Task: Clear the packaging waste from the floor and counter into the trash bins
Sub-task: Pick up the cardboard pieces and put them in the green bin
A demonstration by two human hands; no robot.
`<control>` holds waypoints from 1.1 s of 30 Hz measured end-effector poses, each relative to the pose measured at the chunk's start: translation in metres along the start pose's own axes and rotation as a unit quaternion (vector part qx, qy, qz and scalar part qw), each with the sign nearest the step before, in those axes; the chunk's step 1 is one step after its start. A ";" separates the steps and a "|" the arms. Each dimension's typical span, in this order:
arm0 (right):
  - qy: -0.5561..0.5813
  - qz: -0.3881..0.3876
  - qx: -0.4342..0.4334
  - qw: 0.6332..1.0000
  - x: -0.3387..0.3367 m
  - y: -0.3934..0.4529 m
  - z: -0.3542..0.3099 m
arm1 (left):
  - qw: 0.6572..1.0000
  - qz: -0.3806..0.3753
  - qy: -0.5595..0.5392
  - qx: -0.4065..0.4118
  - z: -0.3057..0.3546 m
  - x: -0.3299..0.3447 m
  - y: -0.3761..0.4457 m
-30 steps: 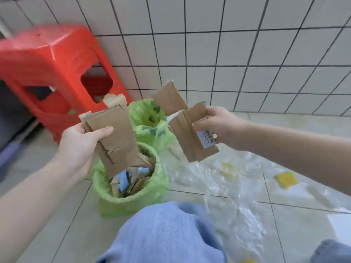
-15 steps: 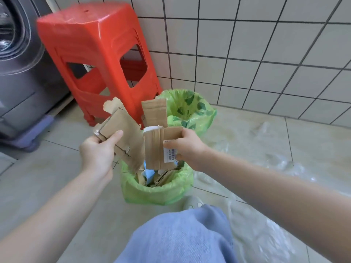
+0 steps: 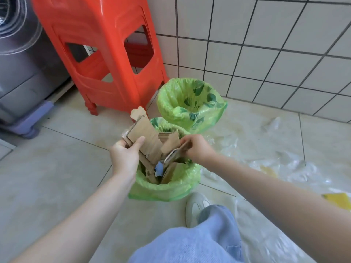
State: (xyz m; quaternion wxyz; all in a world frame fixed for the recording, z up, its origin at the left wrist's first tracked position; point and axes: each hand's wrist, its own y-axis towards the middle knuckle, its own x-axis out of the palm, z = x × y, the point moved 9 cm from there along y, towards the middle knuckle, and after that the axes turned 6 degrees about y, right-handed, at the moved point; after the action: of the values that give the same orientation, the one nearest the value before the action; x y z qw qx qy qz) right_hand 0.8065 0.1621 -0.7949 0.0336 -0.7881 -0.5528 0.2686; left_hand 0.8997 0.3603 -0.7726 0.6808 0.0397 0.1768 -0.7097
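both hands (image 3: 124, 158) (image 3: 197, 149) pinching cardboard scraps (image 3: 147, 137), lower ends hidden in bin (image 3: 167, 190)

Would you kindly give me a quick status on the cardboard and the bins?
Left hand grips cardboard; right hand grips another piece. Both over near bin, cardboard-filled. Far bin open. Nothing blocking.

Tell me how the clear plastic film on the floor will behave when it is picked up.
The clear plastic film lies crumpled and wrinkled across the floor tiles, so it is probably floppy and very light. Its glossy sheen suggests it may slip between fingers. It will likely drape and trail rather than hold any shape.
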 end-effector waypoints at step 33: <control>-0.301 0.068 -0.046 0.950 -0.030 0.008 0.002 | 0.959 -0.184 0.213 -0.020 -0.021 0.027 0.004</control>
State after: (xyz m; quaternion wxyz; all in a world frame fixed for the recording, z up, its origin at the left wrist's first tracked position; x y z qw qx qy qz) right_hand 0.8053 0.1320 -0.7883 -0.1887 -0.7072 -0.4939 0.4694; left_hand 0.8974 0.3412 -0.8014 0.4852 0.1436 0.3361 -0.7943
